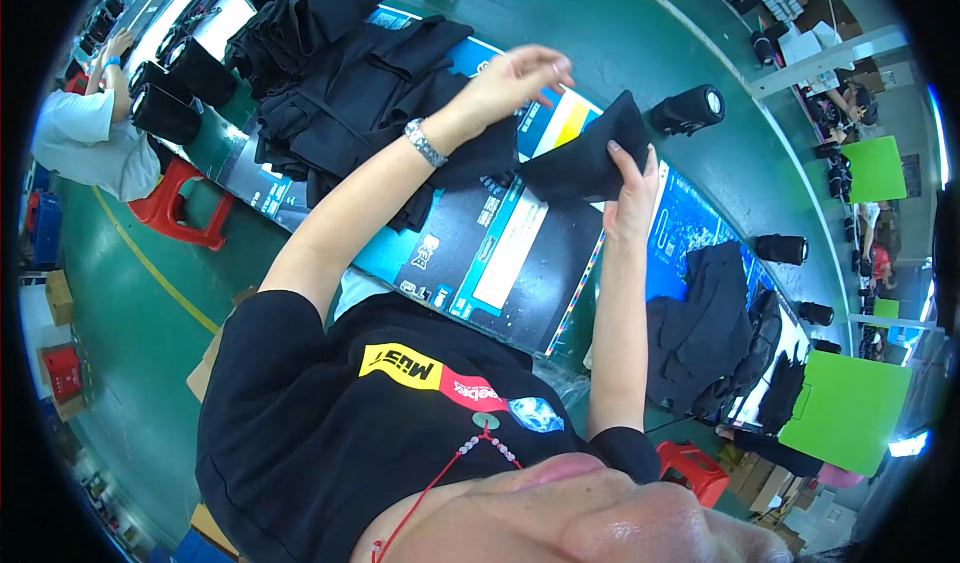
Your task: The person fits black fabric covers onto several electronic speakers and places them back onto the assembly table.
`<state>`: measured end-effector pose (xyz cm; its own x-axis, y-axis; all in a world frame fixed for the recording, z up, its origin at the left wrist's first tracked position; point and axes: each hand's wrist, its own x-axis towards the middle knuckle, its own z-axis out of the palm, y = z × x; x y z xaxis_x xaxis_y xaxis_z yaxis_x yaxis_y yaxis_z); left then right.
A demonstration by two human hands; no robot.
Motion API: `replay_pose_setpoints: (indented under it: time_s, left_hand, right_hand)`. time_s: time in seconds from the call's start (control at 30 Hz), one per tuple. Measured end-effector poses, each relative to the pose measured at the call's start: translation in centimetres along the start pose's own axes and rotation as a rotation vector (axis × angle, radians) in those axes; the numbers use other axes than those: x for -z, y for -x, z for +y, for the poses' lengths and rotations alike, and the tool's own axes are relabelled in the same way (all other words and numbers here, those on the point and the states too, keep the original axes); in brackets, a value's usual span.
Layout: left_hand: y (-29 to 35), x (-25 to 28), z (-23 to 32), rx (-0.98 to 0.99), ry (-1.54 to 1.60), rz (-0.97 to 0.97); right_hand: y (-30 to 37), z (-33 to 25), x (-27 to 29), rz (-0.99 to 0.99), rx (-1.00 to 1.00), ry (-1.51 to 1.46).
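My right hand [632, 195] grips a black fabric piece [592, 155] by its right end, the thumb lying on top. The fabric is held tilted over the table and stretches left and upward from the hand. My left hand [515, 85] is raised above the table, left of the fabric, holding nothing. Its fingers are loosely bent and apart. A watch or metal band [425, 144] circles the left wrist. Close beneath the left forearm lies a big heap of black cloth pieces [340, 103].
Printed sheets cover the worktable [500, 263]. Another black cloth pile [705, 318] lies at its right. Black cylinders [688, 110] stand along the far side, with more at the far left [165, 113]. A person in white [95, 143] works near a red stool [183, 203].
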<state>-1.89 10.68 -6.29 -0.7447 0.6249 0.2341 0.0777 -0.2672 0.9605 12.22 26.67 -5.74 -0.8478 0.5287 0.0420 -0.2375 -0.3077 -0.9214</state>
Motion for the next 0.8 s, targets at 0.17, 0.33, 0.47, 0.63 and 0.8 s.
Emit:
replay_pose_setpoints:
  time_s: [0.17,0.33,0.47,0.63,0.8]
  left_hand:
    - [0.5,-0.5,-1.2,-0.091,-0.305,-0.217]
    - [-0.1,0.9,-1.4,0.118,0.081,0.149]
    - [-0.4,1.2,-0.1,0.128,0.212,0.36]
    - [-0.6,1.1,0.4,0.074,0.189,0.32]
    - [-0.5,-0.1,0.8,0.065,0.117,-0.022]
  right_hand:
    - [-0.8,2.2,-2.3,0.038,0.064,0.102]
    - [-2.0,3.3,-2.8,-0.108,-0.248,-0.004]
    - [-3.2,4.7,0.2,-0.029,-0.138,-0.238]
    - [-3.7,2.2,0.5,-0.105,-0.083,-0.145]
    - [-3.0,2.8,-1.9,-0.062,0.032,0.086]
